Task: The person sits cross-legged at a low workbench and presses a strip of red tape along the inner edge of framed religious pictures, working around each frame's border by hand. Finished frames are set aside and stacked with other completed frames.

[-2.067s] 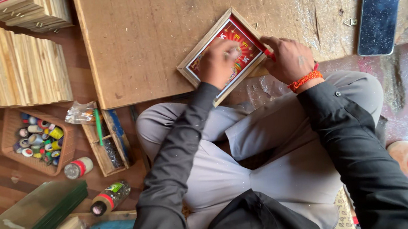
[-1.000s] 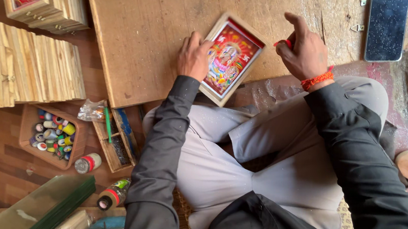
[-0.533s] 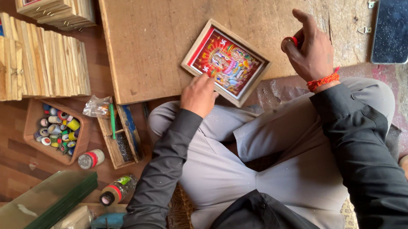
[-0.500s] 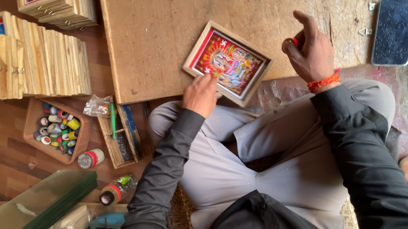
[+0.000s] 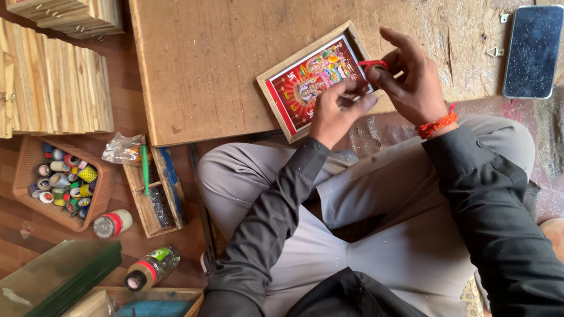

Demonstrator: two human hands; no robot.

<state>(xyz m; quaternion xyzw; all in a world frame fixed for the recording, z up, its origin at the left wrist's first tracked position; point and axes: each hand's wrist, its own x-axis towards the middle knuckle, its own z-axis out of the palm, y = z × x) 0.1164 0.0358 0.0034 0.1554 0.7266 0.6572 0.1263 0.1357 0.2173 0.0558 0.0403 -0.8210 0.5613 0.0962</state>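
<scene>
Both hands have come together over the right end of the framed picture (image 5: 316, 78), where half a second ago the left hand was down at the frame's near edge and the right hand was held off to the side with its fingers raised. Since then the frame has also turned a little, and its right end now runs under the hands.

From the head camera, the frame lies flat on the wooden board (image 5: 220, 49), near the board's front edge, just ahead of the person's knees. Its long axis runs slantwise, low on the left and higher on the right. The left hand (image 5: 335, 111) rests on the frame's lower right corner, fingers curled — pinched on something small, it seems, though I cannot make out what. The right hand (image 5: 413, 81) is half open beside it, thumb and forefinger closed on a small red ring-like piece (image 5: 372, 65) at the frame's right edge. The hands almost touch; the left lies more squarely over the frame.

A phone (image 5: 534, 50) lies well to the right on the board.
</scene>
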